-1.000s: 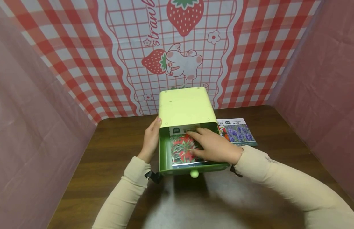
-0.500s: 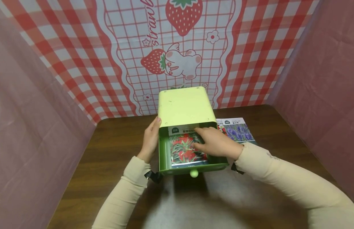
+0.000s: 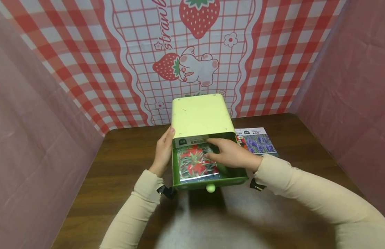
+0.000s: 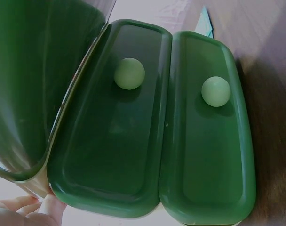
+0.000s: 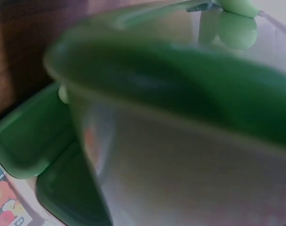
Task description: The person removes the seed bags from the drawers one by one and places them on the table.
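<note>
In the head view, a seed packet with red flowers [image 3: 197,164] lies in the pulled-out green top drawer [image 3: 230,181] of a small cabinet with a pale yellow top [image 3: 202,114]. My right hand [image 3: 233,154] reaches into the drawer, thumb and forefinger extended over the packet's right part; its other fingertips are hidden. My left hand [image 3: 162,152] rests along the cabinet's left side, near its front edge. The left wrist view shows those fingers [image 4: 30,212] at the cabinet wall, beside two closed drawer fronts [image 4: 110,141] with round knobs. No hand shows in the right wrist view.
More flower packets, a purple-flowered one [image 3: 259,143] on top, lie on the wooden table [image 3: 127,166] right of the cabinet. Behind the table hangs a red-and-white checked cloth [image 3: 77,52]; pink curtains [image 3: 24,121] flank it. A pale knob [image 3: 211,188] juts from the open drawer.
The red-flowered packet has slid left to the drawer's left wall, uncovering the green floor on the right. My right hand has shifted slightly left with it; the left hand keeps its place.
</note>
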{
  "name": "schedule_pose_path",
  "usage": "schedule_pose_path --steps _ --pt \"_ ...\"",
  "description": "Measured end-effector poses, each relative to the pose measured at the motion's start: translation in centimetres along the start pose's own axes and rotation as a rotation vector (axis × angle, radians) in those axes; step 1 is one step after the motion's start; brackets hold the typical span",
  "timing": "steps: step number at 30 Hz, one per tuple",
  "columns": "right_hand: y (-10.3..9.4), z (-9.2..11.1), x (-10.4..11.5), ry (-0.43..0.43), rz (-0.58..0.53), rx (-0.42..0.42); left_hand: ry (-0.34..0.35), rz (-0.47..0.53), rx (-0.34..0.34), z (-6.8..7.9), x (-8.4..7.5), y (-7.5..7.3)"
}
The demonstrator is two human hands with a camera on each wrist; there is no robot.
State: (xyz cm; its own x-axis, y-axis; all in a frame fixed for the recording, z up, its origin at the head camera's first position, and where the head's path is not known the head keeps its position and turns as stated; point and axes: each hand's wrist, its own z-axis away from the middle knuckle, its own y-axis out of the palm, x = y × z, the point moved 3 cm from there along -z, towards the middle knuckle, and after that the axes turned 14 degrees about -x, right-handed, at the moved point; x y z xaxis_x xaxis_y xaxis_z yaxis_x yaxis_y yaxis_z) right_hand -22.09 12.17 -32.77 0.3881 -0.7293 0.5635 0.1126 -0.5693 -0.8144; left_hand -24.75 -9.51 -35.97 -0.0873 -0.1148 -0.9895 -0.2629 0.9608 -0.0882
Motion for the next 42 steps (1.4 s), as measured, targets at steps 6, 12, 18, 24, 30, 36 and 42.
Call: schedule_pose_path --steps 6,12,18,24,30,36,42 --pt "0.3 -0.1 -0.3 0.035 -0.066 -0.02 0.014 0.005 -0.011 -1.6 2.5 0.2" --pt "0.7 -0.3 -0.7 0.097 -0.231 -0.053 0.029 0.014 -0.029 -2.1 3.4 0.3" --pt "0.7 -0.7 -1.5 0.173 -0.387 -0.076 0.032 0.003 -0.033 -2.1 3.5 0.3" --pt "0.7 -1.1 -1.6 0.196 -0.499 -0.083 0.029 0.014 -0.02 -2.1 3.4 0.4" --pt "0.8 -1.0 -1.8 0.271 -0.52 -0.032 0.012 0.018 -0.011 -2.1 3.4 0.5" --pt "1.3 -0.9 -1.8 0.336 -0.551 0.023 -0.014 0.015 -0.006 -1.4 2.0 0.3" --pt "1.8 -0.8 -1.6 0.349 -0.554 0.064 -0.004 0.021 0.0 0.0 0.0 0.1"
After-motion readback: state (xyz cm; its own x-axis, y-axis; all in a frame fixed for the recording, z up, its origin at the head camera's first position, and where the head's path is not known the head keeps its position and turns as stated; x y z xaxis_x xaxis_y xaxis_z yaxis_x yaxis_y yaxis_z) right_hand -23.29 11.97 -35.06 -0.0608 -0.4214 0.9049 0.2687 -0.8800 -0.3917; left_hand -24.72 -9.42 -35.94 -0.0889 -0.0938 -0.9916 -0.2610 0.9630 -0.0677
